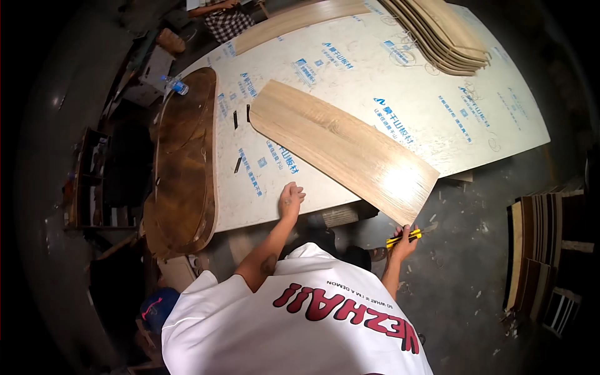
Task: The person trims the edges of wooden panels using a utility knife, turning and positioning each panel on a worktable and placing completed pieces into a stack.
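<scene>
A wood-grain panel (340, 147) with one rounded end lies slantwise on the white printed board (400, 81). Its square near end juts past the board's front edge toward me. My right hand (405, 244) is closed round a yellow-and-black utility knife (409, 237), right by the panel's near corner; whether a finger touches that corner, I cannot tell. Over the front edge of the board is my left hand (292, 199), its fingers loosely bent and apart from the panel, with nothing seen in it. Several thin black strips (235, 119) lie left of the panel's rounded end.
A long brown rounded board (187, 150) lies along the left side, with a blue-labelled bottle (179, 87) at its far end. Curved panels (437, 37) are stacked at the far right. A person in checked clothing (228, 24) is beyond the table. Boards (534, 244) stand at right.
</scene>
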